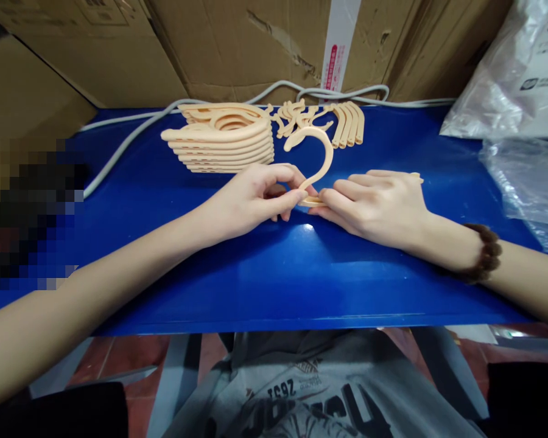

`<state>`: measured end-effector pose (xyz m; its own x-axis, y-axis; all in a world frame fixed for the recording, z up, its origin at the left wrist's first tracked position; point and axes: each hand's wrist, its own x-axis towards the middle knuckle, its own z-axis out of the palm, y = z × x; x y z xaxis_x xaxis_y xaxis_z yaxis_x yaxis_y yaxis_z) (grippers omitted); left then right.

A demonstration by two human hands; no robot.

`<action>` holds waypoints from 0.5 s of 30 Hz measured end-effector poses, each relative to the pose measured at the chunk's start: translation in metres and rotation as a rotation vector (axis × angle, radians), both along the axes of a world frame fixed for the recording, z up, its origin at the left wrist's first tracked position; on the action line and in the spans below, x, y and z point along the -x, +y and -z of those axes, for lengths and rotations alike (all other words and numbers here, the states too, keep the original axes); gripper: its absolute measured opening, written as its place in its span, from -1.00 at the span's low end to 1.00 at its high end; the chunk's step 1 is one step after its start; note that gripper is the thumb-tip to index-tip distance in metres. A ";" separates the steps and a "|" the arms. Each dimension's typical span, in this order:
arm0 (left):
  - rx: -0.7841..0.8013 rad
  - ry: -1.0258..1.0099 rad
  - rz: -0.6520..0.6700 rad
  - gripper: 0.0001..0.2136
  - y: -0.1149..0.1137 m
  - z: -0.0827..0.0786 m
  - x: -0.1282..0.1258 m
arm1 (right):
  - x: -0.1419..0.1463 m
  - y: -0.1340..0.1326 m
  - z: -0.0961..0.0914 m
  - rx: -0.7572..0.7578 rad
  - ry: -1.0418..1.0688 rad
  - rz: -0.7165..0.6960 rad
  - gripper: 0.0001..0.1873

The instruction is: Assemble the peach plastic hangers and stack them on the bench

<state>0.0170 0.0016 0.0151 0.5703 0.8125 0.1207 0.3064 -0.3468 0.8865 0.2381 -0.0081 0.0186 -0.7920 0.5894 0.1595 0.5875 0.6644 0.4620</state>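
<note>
A cream plastic hanger hook point(327, 152) stands up between my two hands above the blue table. My left hand point(251, 198) is closed, its thumb and fingers pinching the hook near its base. My right hand point(379, 204) wraps round a cream hanger arm that joins or meets the hook's base; most of this arm is hidden under the fingers, and a small tip shows past the knuckles. Behind my left hand lies a stack of folded cream hangers point(223, 149). Loose hook pieces point(296, 115) and several curved hanger arms point(349, 125) lie beyond the held hook.
Cardboard boxes point(256, 48) stand along the back of the blue table point(274, 280). A grey cable point(128, 149) runs along the rear edge and down the left. Clear plastic bags point(506, 91) lie at the right. A blurred dark patch covers the left side.
</note>
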 end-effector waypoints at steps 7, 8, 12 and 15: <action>0.006 0.004 -0.049 -0.78 -0.002 0.002 0.002 | -0.003 0.001 -0.001 -0.026 0.053 -0.019 -0.45; -0.003 0.005 -0.047 -0.78 -0.002 0.001 0.002 | -0.003 0.000 -0.002 -0.038 0.050 -0.028 -0.46; -0.028 0.025 -0.031 -0.78 -0.002 0.000 0.001 | -0.002 -0.001 -0.003 -0.054 0.014 -0.051 -0.48; -0.039 0.037 -0.038 -0.80 -0.003 -0.001 0.000 | -0.002 -0.001 -0.004 -0.057 0.004 -0.055 -0.48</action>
<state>0.0172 -0.0012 0.0159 0.5439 0.8286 0.1326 0.3521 -0.3687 0.8603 0.2403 -0.0093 0.0223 -0.8222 0.5349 0.1944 0.5526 0.6685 0.4978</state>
